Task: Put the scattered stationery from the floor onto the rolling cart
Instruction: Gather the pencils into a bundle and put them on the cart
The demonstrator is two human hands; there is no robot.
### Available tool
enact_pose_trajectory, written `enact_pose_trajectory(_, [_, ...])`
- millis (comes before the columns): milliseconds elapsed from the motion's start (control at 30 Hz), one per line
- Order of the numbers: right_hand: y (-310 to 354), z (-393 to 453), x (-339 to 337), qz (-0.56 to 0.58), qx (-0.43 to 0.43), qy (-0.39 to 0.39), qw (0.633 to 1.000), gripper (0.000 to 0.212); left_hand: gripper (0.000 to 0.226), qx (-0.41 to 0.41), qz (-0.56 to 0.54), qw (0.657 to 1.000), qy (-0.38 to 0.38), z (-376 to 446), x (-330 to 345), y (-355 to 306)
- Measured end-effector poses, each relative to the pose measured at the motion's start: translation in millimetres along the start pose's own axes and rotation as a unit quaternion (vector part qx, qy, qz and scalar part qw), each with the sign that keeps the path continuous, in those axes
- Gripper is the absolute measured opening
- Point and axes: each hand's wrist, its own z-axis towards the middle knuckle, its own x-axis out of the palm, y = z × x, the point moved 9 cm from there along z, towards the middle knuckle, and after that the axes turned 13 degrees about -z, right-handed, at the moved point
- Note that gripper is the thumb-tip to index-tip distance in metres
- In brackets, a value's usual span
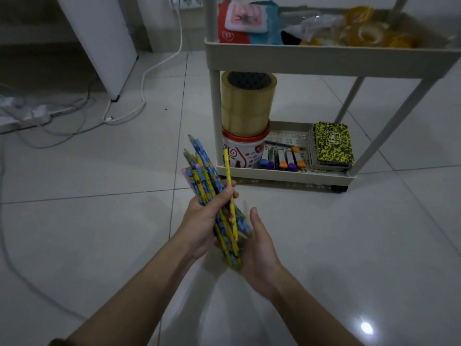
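Pencils (209,181): one bundle, blue and yellow patterned, held above the floor (99,221) just in front of the cart (324,61). Long axis runs from lower right, near the person, to upper left, away; far ends fan out. One yellow pencil (227,168) stands apart, nearly upright. Which ends are tips is hard to make out.
Left hand (202,221): fingers curled round the bundle's middle.
Right hand (259,248): palm open, fingers relaxed, cupped at the bundle's near ends; contact cannot be judged.
Cart, lower shelf: tape rolls (247,103) stacked on a tub (243,153), markers (284,161), notebooks (331,146). Upper shelf: packets (239,23), smaller tape rolls (369,33), blurred. Cart top cut off by the frame edge.
Cables (139,106): on the floor, left.
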Motion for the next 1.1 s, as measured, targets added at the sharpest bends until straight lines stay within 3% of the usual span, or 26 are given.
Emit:
enact_pose_trajectory(267, [-0.4,-1.1,3.5,0.223,-0.006,-0.047,0.974,0.051,0.011,0.024,-0.015,1.000,0.006,3.3,3.6,-5.6])
enact_pose_trajectory(467, [8.5,1.2,18.8,0.234,-0.002,-0.009,0.972,0.054,0.014,0.075,0.000,0.997,-0.012,-6.8,5.8,-8.0])
enact_pose_trajectory(600, [3.3,3.7,20.0,0.143,0.009,0.010,0.990,0.059,0.009,0.113,0.052,0.992,-0.008,-11.4,3.7,-19.7])
enact_pose_trajectory(700, [28.4,3.2,10.7,-0.011,-0.068,-0.001,0.998,0.058,0.019,0.100,0.094,0.990,-0.008,-13.7,-0.8,-18.3])
enact_pose_trajectory(833, [77.2,-3.2,23.8,-0.154,-0.148,0.014,0.977,0.046,0.020,0.047,0.126,0.990,0.031,-16.7,2.8,-9.6])
enact_pose_trajectory(1000, [103.8,-14.5,49.5,-0.268,-0.168,0.033,0.948,0.032,0.020,-0.032,0.173,0.983,0.062,-13.9,5.0,-9.8])
enact_pose_trajectory(1100, [119.7,-19.6,61.2,-0.360,-0.181,0.022,0.915,0.036,0.024,-0.065,0.233,0.965,0.100,-11.6,11.3,-19.1])
